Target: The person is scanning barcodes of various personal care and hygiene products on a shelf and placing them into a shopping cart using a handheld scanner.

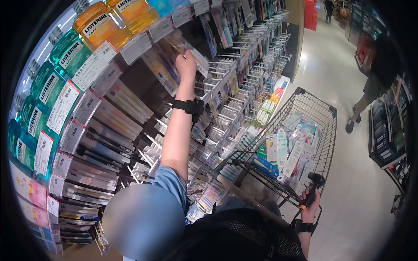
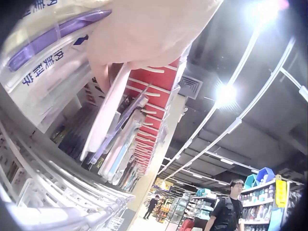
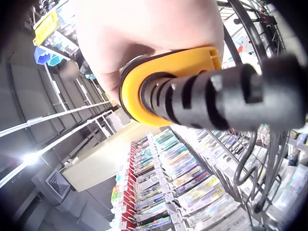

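My left hand (image 1: 186, 66) is raised to the hanging display, its fingers curled at the edge of a slim toothbrush pack (image 2: 108, 113) with a pale pink edge. Purple-and-white packs (image 2: 57, 38) hang right beside the hand in the left wrist view. Low on the right, my right hand (image 1: 310, 209) grips a black handheld barcode scanner (image 1: 316, 179) with a yellow-orange part, close to the shopping cart. Its ribbed black cable end (image 3: 216, 96) juts out below the fingers in the right wrist view. The palm covers most of the handle.
A wire shopping cart (image 1: 334, 114) loaded with packaged goods stands to the right. Mouthwash bottles (image 1: 93, 26) line the upper left shelf above price tags (image 1: 61, 106). Wire hooks (image 1: 222, 71) stick out of the display. Another person (image 1: 378, 69) stands across the aisle (image 1: 326, 65).
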`<state>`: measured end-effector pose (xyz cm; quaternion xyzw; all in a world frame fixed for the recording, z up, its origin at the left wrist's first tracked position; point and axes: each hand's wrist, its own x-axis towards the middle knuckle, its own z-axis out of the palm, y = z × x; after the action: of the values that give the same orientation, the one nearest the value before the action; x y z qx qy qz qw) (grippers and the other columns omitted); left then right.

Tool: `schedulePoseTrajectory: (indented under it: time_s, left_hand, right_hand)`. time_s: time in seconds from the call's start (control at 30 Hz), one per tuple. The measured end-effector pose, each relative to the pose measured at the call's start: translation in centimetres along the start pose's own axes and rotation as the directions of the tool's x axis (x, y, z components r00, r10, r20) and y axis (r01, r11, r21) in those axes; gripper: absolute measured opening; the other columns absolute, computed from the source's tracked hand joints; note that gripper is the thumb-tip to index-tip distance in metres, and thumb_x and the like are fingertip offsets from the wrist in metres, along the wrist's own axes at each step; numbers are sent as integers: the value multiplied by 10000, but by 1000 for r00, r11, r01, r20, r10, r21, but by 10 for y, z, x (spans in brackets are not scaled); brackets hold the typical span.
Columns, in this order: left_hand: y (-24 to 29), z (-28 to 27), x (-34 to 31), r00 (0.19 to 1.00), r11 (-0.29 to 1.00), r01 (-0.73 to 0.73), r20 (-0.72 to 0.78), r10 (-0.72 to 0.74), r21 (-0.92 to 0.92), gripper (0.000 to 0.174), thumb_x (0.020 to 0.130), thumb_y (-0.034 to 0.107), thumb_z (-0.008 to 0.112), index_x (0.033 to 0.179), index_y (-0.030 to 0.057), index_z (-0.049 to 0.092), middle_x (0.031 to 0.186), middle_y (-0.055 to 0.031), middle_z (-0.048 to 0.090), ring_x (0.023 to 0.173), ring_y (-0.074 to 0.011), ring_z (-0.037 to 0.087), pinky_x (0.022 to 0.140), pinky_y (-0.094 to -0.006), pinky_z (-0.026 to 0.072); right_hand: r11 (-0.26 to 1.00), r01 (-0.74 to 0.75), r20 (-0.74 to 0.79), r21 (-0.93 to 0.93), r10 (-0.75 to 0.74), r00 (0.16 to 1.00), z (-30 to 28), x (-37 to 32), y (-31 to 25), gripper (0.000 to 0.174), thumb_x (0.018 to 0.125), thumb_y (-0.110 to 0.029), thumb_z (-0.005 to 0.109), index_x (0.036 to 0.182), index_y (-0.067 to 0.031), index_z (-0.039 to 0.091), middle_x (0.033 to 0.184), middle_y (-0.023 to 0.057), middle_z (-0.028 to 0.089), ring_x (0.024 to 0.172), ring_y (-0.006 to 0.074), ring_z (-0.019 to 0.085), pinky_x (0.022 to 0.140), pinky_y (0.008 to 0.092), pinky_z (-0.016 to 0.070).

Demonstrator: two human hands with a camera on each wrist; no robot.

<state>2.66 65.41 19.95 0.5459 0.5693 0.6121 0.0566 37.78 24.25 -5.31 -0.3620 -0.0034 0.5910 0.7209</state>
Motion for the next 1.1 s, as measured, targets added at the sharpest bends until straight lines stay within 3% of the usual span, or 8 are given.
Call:
schedulePoseTrajectory:
  time_s: [0.07,0.13,0.33,0.47,0.53,0.73,0.93,1.1]
  left_hand:
    - [4,1,-3,999,1000,18,43,-18,11,328,831,247,510,955,-55,538,882,-209,604,861,-339,579,739,-376,425]
    - [11,5,-17,978,962,-201,17,207,-186,310,841,225,503,965,-59,522,886,-211,600,850,-317,587,733,-364,430]
    - [53,-25,-46,977,875,-12,180,112,-484,270,887,154,472,1088,-25,482,1045,-78,550,942,-142,503,833,-276,376]
    - [62,-33,-50,952,872,-23,255,168,-489,292,873,157,506,1089,-39,494,1016,-77,559,908,-125,497,807,-253,372]
    - [63,-38,-61,930,922,117,366,28,-368,294,871,159,508,1082,-47,502,1002,-80,572,900,-123,515,807,-255,380]
    - [61,-26,-153,427,557,785,889,-167,-273,335,861,103,479,1158,-49,446,1006,-119,582,849,-177,597,738,-288,483]
    - [60,43,-267,91,408,913,984,-155,-20,379,845,117,494,1194,-20,434,1114,-112,532,987,-158,524,855,-285,400]
    - [47,101,-330,-65,415,906,996,-53,81,287,875,178,479,1118,26,471,881,-11,586,731,-79,599,556,-209,493]
  right_hand:
    - [1000,6,-10,13,-6,1000,3,1,-4,342,845,-328,477,1051,-56,460,676,3,408,548,100,390,506,225,345]
    - [999,-13,7,40,13,1000,-3,12,0,344,844,-326,479,1054,-54,459,677,4,409,548,101,390,507,226,346]
    - [994,-62,-26,93,64,998,-4,20,4,350,843,-314,486,1067,-46,458,683,7,421,540,103,390,504,231,339]
    - [993,-84,-51,88,88,995,-3,21,2,362,844,-326,473,1081,-53,460,682,5,416,529,109,383,485,235,329]
    - [987,-140,-121,83,150,981,-3,24,-2,388,828,-346,487,1090,-61,469,682,-6,414,532,109,380,474,234,324]
    - [970,-122,38,208,116,992,14,13,-11,343,858,-285,446,1098,-40,431,705,33,441,564,145,431,534,271,346]
    - [985,-81,-24,153,86,996,23,8,-13,344,866,-290,424,1084,-24,434,700,25,415,570,129,400,539,258,323]
    - [985,-64,-11,160,66,998,15,14,-12,348,862,-281,426,1096,-23,429,705,32,419,573,133,408,549,258,340]
